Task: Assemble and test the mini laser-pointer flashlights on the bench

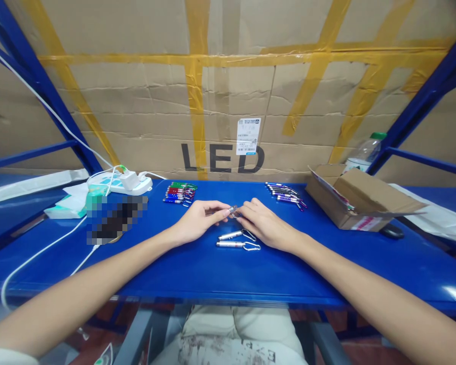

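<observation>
My left hand (197,218) and my right hand (264,223) meet over the middle of the blue table (213,274). Both pinch one small silver keychain flashlight (232,209) between their fingertips, the left from the left end, the right from the right end. Just below the hands lie two more silver flashlights (235,240) with carabiner clips, flat on the table. A pile of coloured flashlights (179,193) lies at the back left of centre. Another pile of purple and silver ones (286,194) lies at the back right.
An open cardboard box (359,203) sits at the right with a plastic bottle (363,151) behind it. A white power strip (119,183) with a cable, a tissue pack (74,203) and a blurred-out object (116,218) lie at the left. A cardboard wall (228,86) backs the table.
</observation>
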The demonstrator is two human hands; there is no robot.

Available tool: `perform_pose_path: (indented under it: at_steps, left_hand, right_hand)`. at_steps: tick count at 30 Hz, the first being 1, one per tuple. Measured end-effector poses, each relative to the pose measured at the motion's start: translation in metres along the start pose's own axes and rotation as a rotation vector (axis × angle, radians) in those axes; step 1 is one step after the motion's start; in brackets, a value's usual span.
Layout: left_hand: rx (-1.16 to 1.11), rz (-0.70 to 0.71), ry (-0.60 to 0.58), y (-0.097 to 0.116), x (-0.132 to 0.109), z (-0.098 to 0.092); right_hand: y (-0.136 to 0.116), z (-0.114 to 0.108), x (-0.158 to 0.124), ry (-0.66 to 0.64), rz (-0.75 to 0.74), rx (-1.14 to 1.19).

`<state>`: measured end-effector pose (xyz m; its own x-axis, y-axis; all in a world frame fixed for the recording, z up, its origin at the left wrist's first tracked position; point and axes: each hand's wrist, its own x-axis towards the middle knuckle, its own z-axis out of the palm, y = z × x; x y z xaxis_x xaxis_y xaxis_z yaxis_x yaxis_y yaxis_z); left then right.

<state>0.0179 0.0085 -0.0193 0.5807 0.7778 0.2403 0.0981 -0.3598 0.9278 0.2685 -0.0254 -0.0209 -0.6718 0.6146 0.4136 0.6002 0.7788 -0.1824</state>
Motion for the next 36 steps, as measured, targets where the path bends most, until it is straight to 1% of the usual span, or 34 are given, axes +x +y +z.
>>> perform_pose_path:
  at_steps: [2,5,10,13,17,22,27,36]
  left_hand:
    - [-0.004,-0.004,0.003,0.0,0.0,0.001]
    - [-0.003,-0.007,0.006,0.001,0.0,0.001]
    - [0.032,0.013,0.006,0.002,-0.001,0.001]
    - [0.106,0.031,0.014,0.001,-0.002,0.001]
    - [0.262,0.041,0.038,-0.001,-0.003,0.002]
    - [0.363,0.059,0.018,-0.001,-0.004,0.003]
    - [0.383,0.062,0.019,-0.002,-0.004,0.002]
    - [0.389,0.089,0.007,-0.003,-0.004,0.001]
  right_hand:
    - [0.0,0.001,0.0,-0.017,0.011,0.059]
    - [0.001,0.002,0.001,-0.007,0.042,0.117]
    - [0.004,0.003,0.002,0.039,0.059,0.112]
    - [0.006,0.003,0.002,0.088,0.063,0.096]
    - [0.008,0.003,0.002,0.158,0.059,0.065]
    - [0.01,0.004,0.002,0.169,0.007,0.04]
    - [0.01,0.006,0.001,0.177,-0.027,0.032]
    - [0.009,0.005,0.001,0.188,-0.038,0.026]
